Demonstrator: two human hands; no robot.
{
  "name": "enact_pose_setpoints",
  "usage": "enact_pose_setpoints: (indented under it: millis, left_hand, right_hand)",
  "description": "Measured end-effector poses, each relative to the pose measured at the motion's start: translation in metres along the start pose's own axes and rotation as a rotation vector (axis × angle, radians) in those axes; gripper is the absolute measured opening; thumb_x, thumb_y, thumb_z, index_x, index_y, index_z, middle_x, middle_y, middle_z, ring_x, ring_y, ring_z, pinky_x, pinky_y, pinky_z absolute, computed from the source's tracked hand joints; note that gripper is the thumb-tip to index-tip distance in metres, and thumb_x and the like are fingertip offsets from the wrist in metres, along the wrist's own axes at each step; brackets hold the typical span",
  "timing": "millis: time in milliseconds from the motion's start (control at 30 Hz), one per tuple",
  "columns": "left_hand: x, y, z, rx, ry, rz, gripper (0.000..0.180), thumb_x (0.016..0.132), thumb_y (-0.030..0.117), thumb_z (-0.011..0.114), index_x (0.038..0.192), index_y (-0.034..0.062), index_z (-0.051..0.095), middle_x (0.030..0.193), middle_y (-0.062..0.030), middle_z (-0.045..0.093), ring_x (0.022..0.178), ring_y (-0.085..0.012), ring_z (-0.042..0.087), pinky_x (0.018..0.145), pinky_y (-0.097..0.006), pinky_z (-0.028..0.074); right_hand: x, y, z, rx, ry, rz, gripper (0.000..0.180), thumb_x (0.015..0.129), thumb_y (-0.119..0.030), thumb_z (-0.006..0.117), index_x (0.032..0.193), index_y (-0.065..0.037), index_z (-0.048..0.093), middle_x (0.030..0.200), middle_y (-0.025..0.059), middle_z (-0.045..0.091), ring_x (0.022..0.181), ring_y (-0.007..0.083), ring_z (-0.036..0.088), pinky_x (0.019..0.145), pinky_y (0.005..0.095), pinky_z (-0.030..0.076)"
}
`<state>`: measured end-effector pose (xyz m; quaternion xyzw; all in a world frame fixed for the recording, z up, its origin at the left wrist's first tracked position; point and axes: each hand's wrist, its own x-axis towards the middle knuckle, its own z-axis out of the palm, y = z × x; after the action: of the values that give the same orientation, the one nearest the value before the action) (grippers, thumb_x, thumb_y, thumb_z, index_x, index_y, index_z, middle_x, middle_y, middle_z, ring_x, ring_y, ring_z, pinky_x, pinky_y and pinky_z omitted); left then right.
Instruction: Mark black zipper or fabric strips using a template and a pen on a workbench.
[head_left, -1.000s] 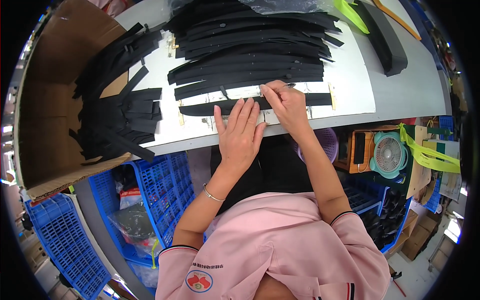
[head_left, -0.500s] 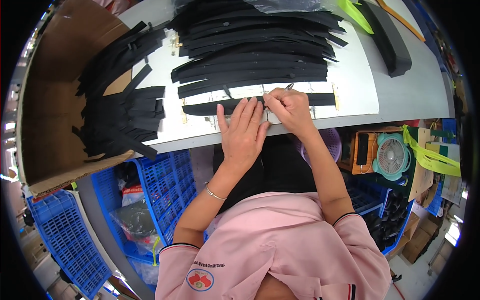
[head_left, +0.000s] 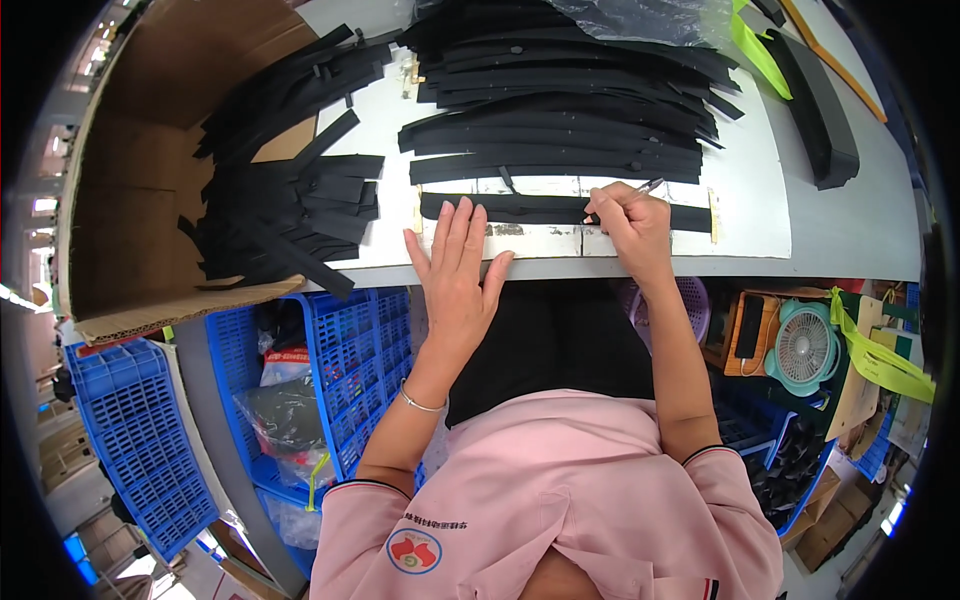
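A flat black fabric strip lies left to right along the near side of a white board bearing ruled dark lines. My left hand is open, its fingertips pressing on the strip near the left end, thumb spread to the right. Pinched in my right hand is a slim pen, its tip down by the strip's near edge beside one of the board's lines. Just beyond lie several rows of similar black strips, stacked across the board.
At left a cardboard box on its side holds a heap of loose black strips. Clear plastic film and a long black block lie at the back. Below the table are blue crates and a small green fan.
My left hand has slid left along the strip, away from my right hand. The pen's tip has shifted slightly toward the strip's near edge. The whole view has shifted a little.
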<state>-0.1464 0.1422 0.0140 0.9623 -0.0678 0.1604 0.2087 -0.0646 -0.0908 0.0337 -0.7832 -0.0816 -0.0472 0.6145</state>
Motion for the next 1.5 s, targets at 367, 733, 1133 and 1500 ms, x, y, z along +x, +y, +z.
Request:
enact_pose_setpoints:
  millis: [367,733,1133,1500]
  left_hand:
    - [-0.002,-0.002,-0.010,-0.037,0.033,-0.024,0.059,0.093,0.032,0.078,0.143,0.0055,0.061,0.155,-0.0204,0.048,0.150,-0.0393,0.037,0.123,-0.063,0.018]
    - [-0.004,-0.007,-0.008,-0.066,0.050,-0.082,0.067,0.093,0.034,0.078,0.149,0.0060,0.055,0.155,-0.0171,0.049,0.149,-0.0360,0.040,0.124,-0.058,0.019]
    - [-0.003,-0.005,-0.007,-0.059,0.050,-0.082,0.070,0.091,0.038,0.078,0.149,0.0077,0.055,0.154,-0.0153,0.049,0.148,-0.0352,0.041,0.122,-0.059,0.022]
    - [-0.002,-0.006,-0.009,-0.057,0.059,-0.072,0.070,0.089,0.038,0.079,0.147,0.0045,0.057,0.153,-0.0161,0.050,0.148,-0.0343,0.042,0.121,-0.059,0.024]
  right_hand:
    - [0.001,0.005,-0.002,0.025,-0.019,0.081,0.020,0.098,-0.010,0.066,0.084,0.002,0.077,0.076,0.0037,0.072,0.063,0.0053,0.056,0.059,0.0227,0.044]
    - [0.016,-0.047,0.061,0.041,-0.046,-0.113,0.014,0.096,-0.009,0.071,0.090,0.003,0.076,0.082,0.0070,0.075,0.065,0.0110,0.063,0.059,0.0266,0.049]
    - [0.031,-0.014,0.101,-0.167,-0.165,-0.226,0.017,0.095,-0.018,0.073,0.086,-0.004,0.077,0.079,0.0024,0.074,0.068,0.0197,0.050,0.076,0.0330,0.042]
    - [0.028,-0.018,0.099,-0.242,-0.161,-0.438,0.017,0.093,-0.016,0.074,0.082,-0.004,0.076,0.077,0.0004,0.075,0.069,0.0188,0.053,0.083,0.0334,0.042]
